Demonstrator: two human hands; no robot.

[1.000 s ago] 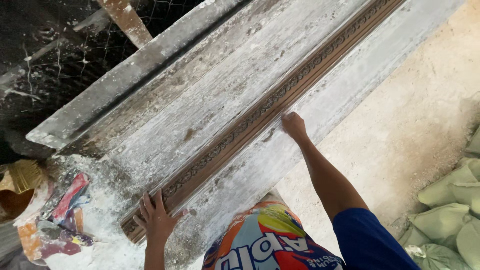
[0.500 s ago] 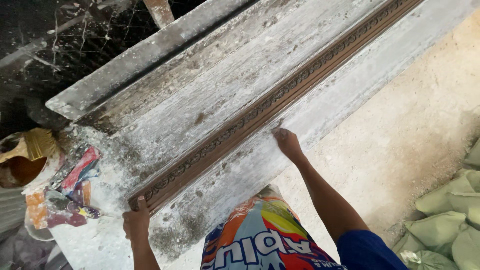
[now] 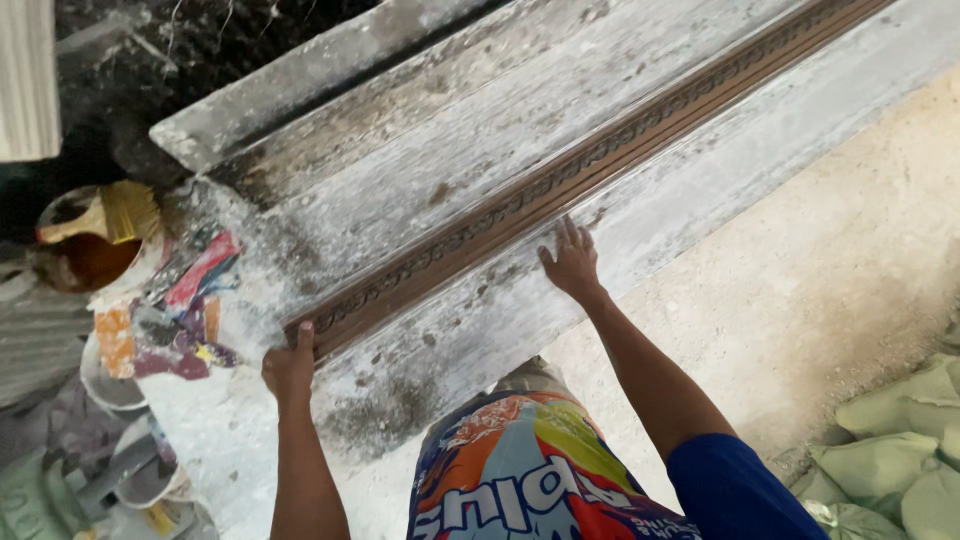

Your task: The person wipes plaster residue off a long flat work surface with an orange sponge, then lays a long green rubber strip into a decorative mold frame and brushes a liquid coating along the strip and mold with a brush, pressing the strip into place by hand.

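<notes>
- Our left hand [image 3: 288,368] is closed around the near end of the carved brown moulding strip [image 3: 560,185] — fingers curled over its end.
- Our right hand [image 3: 572,262] lies flat and open on the strip's near edge, further along, gripping nothing.
- The strip lies lengthwise in the long, plaster-dusted mould bench [image 3: 480,130], running diagonally up to the right.
- Left of the bench sit a bucket [image 3: 85,250] and crumpled coloured wrappers [image 3: 170,320]; greenish sacks [image 3: 890,450] lie at the far right on the floor.

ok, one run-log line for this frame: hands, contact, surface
left hand: grips near end of brown carved moulding strip | right hand: flat against strip's side, mid-length | strip lies on dusty white bench
</notes>
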